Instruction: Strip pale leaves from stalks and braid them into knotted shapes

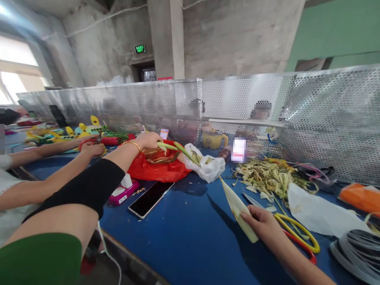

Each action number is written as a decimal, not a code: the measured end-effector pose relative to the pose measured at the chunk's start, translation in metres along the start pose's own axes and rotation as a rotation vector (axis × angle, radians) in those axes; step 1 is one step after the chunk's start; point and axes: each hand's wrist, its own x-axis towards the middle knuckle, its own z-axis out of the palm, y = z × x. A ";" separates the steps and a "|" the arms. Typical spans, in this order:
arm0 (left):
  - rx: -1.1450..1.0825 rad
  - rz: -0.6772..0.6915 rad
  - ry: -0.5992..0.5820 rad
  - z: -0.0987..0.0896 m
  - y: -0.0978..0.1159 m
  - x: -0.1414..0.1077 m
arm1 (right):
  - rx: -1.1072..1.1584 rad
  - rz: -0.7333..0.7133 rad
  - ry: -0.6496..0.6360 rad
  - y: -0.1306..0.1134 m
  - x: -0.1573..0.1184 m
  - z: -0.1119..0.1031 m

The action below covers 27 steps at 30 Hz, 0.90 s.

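Note:
My right hand point(260, 222) pinches a long pale corn husk point(237, 208) between thumb and fingers, its pointed tip facing up and away. Under that hand, on the blue table, lies a pair of scissors with yellow and red handles point(297, 225). My left arm, in a black sleeve with a gold bangle, stretches far forward. At its end my left hand point(151, 141) is closed around one end of a pale green stalk point(170, 146), fingertips mostly hidden. Just below it are a red plastic bag point(162, 172) and a white plastic bag point(208, 168) holding green pieces.
A phone point(151, 199) and a pink tissue box point(123, 193) lie at centre left. Husk scraps point(264, 176) are heaped at right, near white paper point(314, 213) and a coil of grey strip point(356, 253). A co-worker's hand point(93, 149) with red scissors works at left. A perforated divider point(166, 107) stands behind.

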 end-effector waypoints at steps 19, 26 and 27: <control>-0.202 0.271 0.436 -0.064 0.174 -0.047 | 0.115 -0.022 0.259 -0.006 -0.004 -0.016; 0.011 0.721 0.396 0.004 0.265 -0.093 | 0.183 -0.030 0.470 -0.011 -0.006 -0.028; 0.030 0.769 0.401 0.011 0.269 -0.095 | 0.178 -0.048 0.497 -0.012 -0.006 -0.030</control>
